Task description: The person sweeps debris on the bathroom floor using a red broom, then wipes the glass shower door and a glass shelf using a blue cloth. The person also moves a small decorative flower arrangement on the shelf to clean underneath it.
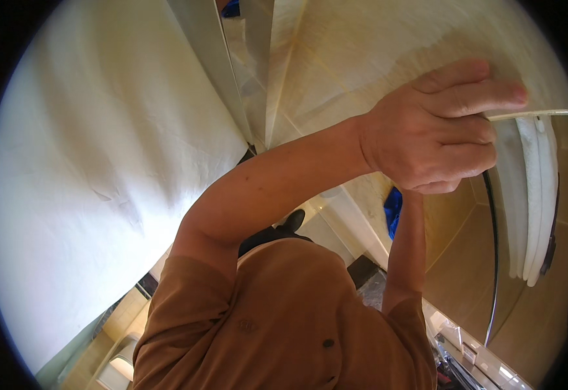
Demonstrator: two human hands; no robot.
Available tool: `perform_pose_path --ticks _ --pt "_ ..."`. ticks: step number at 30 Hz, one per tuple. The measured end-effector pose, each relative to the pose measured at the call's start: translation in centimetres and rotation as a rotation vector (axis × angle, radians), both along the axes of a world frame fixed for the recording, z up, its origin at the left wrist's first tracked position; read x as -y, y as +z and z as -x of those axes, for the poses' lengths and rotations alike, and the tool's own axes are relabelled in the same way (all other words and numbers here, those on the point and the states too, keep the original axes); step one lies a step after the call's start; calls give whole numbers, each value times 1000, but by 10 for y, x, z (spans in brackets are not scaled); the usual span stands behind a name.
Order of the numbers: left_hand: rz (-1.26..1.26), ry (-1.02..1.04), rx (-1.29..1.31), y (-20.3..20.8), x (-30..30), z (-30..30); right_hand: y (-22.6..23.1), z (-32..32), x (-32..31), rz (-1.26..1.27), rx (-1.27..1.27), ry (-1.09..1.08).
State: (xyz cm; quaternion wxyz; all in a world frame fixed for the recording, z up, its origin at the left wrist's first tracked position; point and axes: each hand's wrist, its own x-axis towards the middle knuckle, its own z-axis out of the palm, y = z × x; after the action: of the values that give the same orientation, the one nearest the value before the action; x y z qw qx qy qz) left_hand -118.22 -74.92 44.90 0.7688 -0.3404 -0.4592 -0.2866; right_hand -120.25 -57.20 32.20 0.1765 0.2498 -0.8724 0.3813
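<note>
My left arm reaches across to the right. My left hand is at a pale, slightly marbled panel, near its thin edge. Two fingers stretch out over the panel, while the others are curled in. Whatever they hold, if anything, is hidden. My right forearm rises behind the left hand, which covers my right hand. Beside that forearm shows a piece of something shiny and blue. Close to the left hand, white padded strips or folded cloth hang on the right.
A large white sheet-like surface fills the left side. On the right, a thin black cable runs down a brown tiled wall. Assorted small items lie at the lower right. A white rounded fixture stands at the lower left.
</note>
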Motion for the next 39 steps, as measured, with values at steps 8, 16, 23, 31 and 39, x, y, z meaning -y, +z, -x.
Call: perform_pose_path --ticks 8,16,23,31,39 --pt "-30 -86 127 -1 -3 -8 -3 -6 -20 -61 -5 -27" --pt "33 28 179 -2 10 -19 -86 -65 -111 -300 170 -376" --pt "271 134 469 0 16 -31 -135 -86 -85 -285 131 -298" --pt "383 286 428 8 17 -30 -147 -16 2 -164 213 -344" --pt "404 370 399 10 16 -31 -147 -12 -3 -291 251 -473"
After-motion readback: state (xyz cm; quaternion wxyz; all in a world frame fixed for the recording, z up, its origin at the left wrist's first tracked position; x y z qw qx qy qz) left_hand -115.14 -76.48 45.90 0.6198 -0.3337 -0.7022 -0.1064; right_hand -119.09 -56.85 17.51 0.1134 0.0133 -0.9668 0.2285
